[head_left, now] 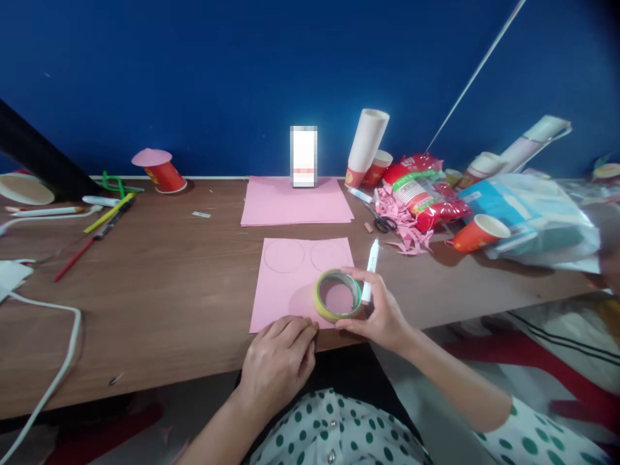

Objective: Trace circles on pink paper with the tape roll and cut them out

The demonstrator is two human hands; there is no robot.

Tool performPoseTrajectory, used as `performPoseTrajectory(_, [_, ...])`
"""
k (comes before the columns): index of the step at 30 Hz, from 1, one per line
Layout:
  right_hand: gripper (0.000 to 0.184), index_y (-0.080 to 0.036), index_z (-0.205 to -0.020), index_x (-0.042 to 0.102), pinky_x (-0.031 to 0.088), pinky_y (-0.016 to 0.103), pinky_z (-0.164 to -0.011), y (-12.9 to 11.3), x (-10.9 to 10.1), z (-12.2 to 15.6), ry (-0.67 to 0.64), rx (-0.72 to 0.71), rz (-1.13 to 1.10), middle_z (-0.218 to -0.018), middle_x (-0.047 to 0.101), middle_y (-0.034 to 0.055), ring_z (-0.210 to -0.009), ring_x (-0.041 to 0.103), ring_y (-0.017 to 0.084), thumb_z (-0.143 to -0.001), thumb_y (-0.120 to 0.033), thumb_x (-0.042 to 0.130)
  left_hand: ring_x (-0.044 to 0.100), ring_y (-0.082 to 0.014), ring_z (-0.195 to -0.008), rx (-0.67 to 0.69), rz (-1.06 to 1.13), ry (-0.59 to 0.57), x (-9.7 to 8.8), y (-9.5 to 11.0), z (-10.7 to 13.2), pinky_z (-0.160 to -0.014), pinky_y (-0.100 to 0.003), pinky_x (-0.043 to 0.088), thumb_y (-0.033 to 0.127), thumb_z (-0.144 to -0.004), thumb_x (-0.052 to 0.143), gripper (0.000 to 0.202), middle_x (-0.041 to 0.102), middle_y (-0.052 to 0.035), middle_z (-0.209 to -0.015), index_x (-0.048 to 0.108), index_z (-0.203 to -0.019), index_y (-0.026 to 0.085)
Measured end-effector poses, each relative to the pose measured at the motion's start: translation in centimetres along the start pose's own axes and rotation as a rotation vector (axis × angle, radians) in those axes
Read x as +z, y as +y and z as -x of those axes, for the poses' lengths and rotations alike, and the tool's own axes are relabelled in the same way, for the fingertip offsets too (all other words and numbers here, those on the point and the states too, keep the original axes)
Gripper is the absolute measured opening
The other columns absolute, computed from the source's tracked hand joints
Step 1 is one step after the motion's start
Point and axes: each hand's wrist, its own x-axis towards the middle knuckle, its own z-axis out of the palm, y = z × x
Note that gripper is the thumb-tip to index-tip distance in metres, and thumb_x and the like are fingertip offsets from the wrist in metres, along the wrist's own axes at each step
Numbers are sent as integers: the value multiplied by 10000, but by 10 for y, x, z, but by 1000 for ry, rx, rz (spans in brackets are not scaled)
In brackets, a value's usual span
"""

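this is looking like a craft corner at a desk: a wooden tabletop [169, 290] is running along a blue wall [217, 77], with pink paper sheets [281, 284], paper cups [365, 145], scissors [384, 223], pencils [72, 260] and pink scraps [409, 236] lying scattered across it.

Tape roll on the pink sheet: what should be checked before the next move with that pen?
1. Tape roll lies flat on the pink sheet: ok.
2. Left hand presses on the sheet's near edge: ok.
3. Right hand grips the pen right beside the roll: ok.
4. Pen tip touching the paper: cannot tell, hidden from view.
5. Roll sits apart from the two drawn circles: ok.
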Motion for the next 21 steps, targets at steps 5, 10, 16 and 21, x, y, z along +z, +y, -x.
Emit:
performPoseTrajectory(5, [773,-207,-1236,363,408,420,-974,0,-2,-1,-10,-19,-3,-1252,512,138,-1181,478,279,-614,-403,778,569,-181,-904,6,5,4,1,-1,0,-775,-327,462,167,-799,500,281,646,-23,-984,600,-1057,214])
performPoseTrajectory(10, [761,-209,-1220,388,409,422,-968,0,-6,-2,-35,-15,9,-1246,517,136,-1172,485,287,-601,-408,783,568,-181,-912,11,19,1,0,-1,-2,-784,-326,464,160,-799,502,290,646,-22,-991,595,-1068,213])
performPoseTrajectory(16, [738,-220,-1205,370,383,407,-995,4,-7,-2,-62,-40,-45,-1275,486,130,-1194,464,267,-614,-377,783,571,-185,-921,11,6,14,1,-1,-1,-792,-324,470,163,-796,509,296,645,-33,-991,601,-1072,213])
performPoseTrajectory(21, [759,-231,-1197,366,355,424,-1018,7,-5,0,-79,-12,-89,-1303,465,130,-1224,433,269,-591,-389,796,581,-186,-917,19,-9,18,1,-1,-2,-784,-316,481,169,-795,510,296,646,-42,-978,607,-1070,218])
